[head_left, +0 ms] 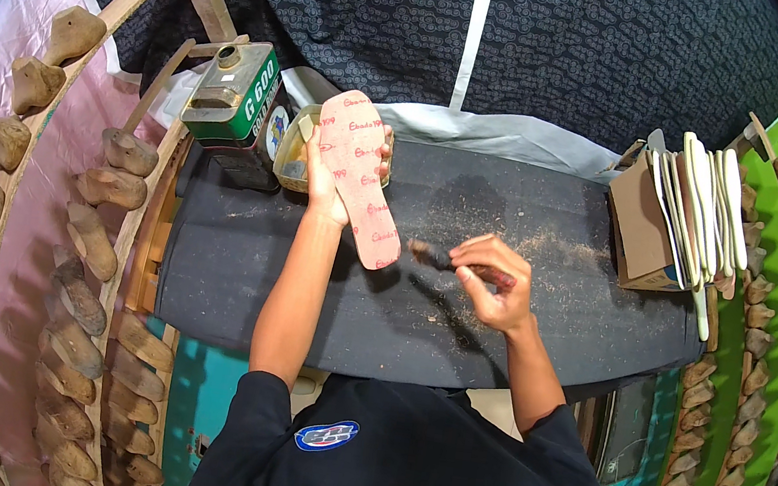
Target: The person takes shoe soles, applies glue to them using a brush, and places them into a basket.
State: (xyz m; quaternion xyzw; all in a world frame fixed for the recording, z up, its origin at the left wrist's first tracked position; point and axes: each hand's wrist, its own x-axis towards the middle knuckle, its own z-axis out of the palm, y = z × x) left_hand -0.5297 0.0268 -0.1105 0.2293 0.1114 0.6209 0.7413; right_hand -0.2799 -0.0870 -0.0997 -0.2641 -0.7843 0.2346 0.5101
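- Wooden lasts line racks at far left.
- Green-and-silver can stands on the dark table.
- Tub sits just beside it, partly behind the left hand.
- Left hand grasps the pink insole from behind, raised above the table.
- Brush: bristles near the insole's lower end, its handle pinched in the right hand's fingers.
- Box with pale soles at right.
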